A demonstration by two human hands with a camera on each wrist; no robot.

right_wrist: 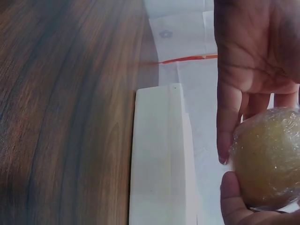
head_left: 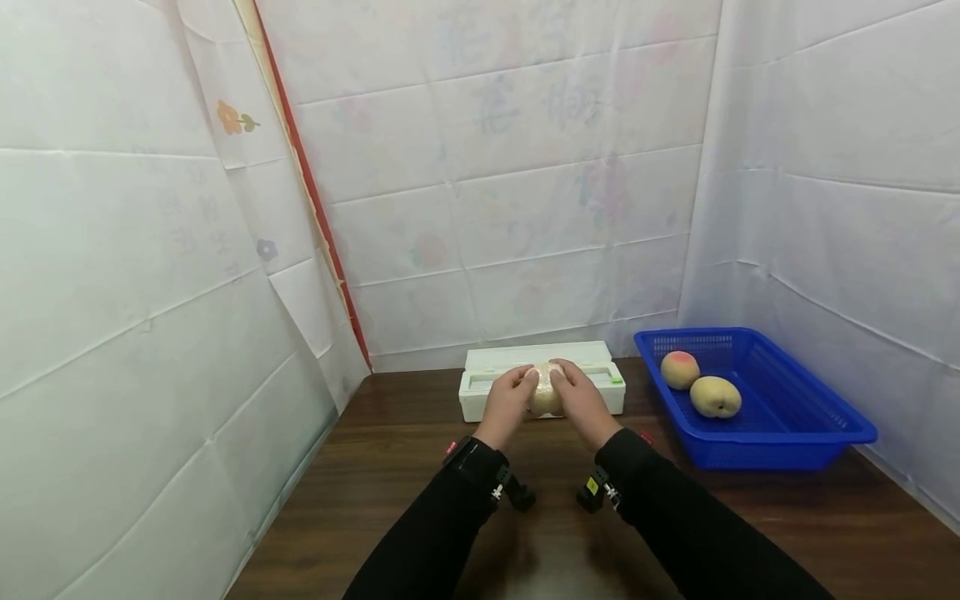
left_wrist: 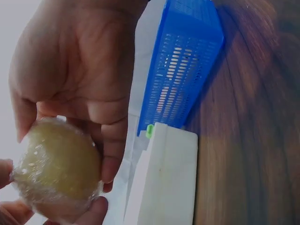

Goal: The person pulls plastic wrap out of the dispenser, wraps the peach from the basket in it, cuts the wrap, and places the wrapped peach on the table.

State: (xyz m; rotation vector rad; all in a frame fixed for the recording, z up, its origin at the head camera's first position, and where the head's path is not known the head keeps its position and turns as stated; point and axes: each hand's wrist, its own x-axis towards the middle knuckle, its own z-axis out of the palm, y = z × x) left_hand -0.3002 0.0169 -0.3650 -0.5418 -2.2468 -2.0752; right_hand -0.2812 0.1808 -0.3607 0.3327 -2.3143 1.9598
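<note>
Both hands meet around a film-wrapped yellowish fruit (head_left: 545, 395), held between them just above the white dispenser box (head_left: 495, 386): the left hand (head_left: 509, 403) cups its left side with fingers curled over the wrap, and the right hand (head_left: 580, 398) closes on the other side, thumb under and fingers lying along it. To the right of the right hand, well apart on the worktop (head_left: 390, 467), a blue basket (head_left: 780, 433) holds two peaches (head_left: 697, 383).

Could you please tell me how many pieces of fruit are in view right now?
3. Two lie unwrapped in the blue basket: a reddish peach and a yellow peach. A film-wrapped fruit is held between the left hand and right hand. None seems hidden.
</note>
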